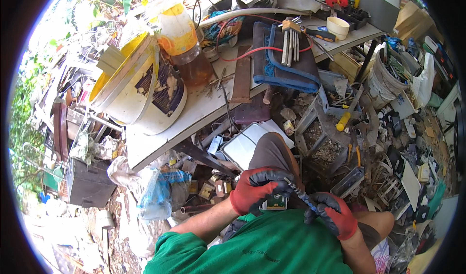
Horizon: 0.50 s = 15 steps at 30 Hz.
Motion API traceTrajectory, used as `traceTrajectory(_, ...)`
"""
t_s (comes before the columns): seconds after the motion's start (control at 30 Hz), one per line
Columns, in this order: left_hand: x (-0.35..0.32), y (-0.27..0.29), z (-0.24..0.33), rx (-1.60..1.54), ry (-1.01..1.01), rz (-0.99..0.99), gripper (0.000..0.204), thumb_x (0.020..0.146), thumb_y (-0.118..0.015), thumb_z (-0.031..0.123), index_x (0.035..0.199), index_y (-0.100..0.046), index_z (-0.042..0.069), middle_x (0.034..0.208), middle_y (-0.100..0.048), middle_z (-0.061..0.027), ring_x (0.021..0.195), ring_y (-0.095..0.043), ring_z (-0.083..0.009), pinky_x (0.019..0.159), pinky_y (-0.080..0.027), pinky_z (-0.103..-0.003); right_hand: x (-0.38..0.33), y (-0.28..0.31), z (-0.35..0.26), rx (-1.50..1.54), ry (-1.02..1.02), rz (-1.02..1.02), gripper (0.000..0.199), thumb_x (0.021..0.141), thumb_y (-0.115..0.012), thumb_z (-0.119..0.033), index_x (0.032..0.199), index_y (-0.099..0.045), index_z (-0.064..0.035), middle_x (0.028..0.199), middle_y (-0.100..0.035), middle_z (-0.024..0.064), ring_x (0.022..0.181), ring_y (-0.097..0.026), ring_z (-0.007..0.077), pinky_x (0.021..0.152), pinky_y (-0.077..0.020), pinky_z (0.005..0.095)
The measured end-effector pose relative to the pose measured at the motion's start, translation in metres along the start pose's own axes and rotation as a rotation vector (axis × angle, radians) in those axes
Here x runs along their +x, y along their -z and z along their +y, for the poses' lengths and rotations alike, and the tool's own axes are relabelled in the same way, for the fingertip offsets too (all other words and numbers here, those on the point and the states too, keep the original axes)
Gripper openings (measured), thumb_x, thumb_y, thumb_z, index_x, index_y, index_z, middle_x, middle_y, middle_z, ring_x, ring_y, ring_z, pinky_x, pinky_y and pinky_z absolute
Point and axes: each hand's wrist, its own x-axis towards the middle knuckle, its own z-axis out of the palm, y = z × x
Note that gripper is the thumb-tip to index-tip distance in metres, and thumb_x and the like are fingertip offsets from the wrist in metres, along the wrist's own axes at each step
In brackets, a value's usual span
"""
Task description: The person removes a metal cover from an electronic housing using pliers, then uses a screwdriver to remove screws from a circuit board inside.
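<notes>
Red and black work gloves cover both my hands, held in front of my green shirt. Between them runs a slim blue-and-grey rod-shaped tool, slanting down to the right; its exact kind is unclear. Bent fingers of my left hand close on its upper, metallic end. Around the lower blue end, my right hand is closed. Just below the left hand, a small green rectangular piece with a pale edge shows, partly hidden by the glove and shirt.
Ahead is a pale table carrying a white bucket, a jar of amber liquid, a dark folded pad and a hex key set. Scrap crowds the ground, including a grey crate and a yellow-handled tool.
</notes>
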Motion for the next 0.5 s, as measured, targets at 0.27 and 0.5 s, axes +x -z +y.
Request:
traceTrajectory(0.27,-0.017,0.009,0.007,0.146,-0.034,-0.036,0.033,0.093,-0.070,0.017,0.115,-0.068,-0.007,0.111,-0.071,-0.0142,0.093,-0.069,-0.0190,0.081,-0.055,-0.033,0.007,-0.006,-0.001,-0.130,-0.004,-0.064,0.044,0.099,-0.053,-0.014,0.137,-0.049,0.0064,0.103,-0.067,0.0137,0.094,-0.065,0.0199,0.088,-0.0515,0.0334)
traceTrajectory(0.5,-0.029,-0.014,-0.003,-0.047,-0.040,0.122,0.025,0.096,-0.065,0.009,0.115,-0.066,-0.007,0.100,-0.070,-0.0073,0.086,-0.065,-0.0123,0.079,-0.052,-0.029,0.023,-0.038,-0.004,-0.799,0.302,-0.067,0.040,0.092,-0.061,-0.010,0.129,-0.058,0.0030,0.089,-0.068,0.0095,0.077,-0.064,0.0131,0.070,-0.0529,0.0293)
